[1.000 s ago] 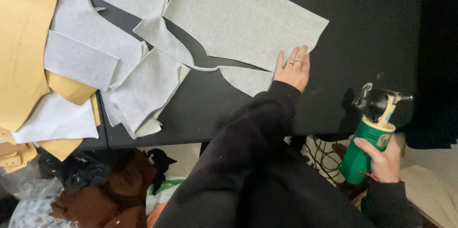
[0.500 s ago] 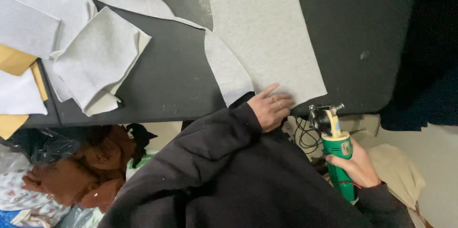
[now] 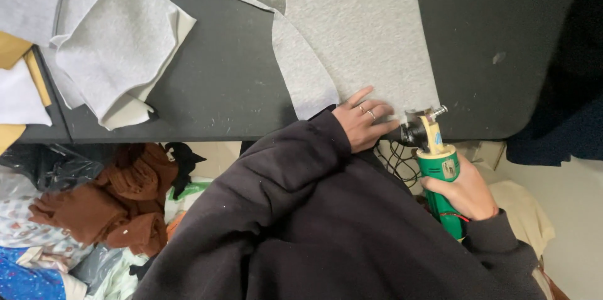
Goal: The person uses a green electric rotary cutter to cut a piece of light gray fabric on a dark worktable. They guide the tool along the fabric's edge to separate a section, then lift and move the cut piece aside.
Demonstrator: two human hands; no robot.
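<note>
- Right now the left hand (image 3: 363, 125) lies flat, fingers spread, on the grey cloth (image 3: 361, 30) at the table's (image 3: 490, 36) near edge.
- Just right of it, the right hand (image 3: 463, 188) grips the green cutter (image 3: 440, 171), head touching the cloth's edge; cloth runs away from it.

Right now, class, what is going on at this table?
A person in a dark sweatshirt works at a black table. The left hand presses flat on the near edge of a large grey fabric sheet. The right hand grips a green handheld electric cutter, its head right at the fabric's edge beside the left fingers. Cut grey pieces lie stacked at the table's left, and brown cloth is heaped on the floor below.
</note>
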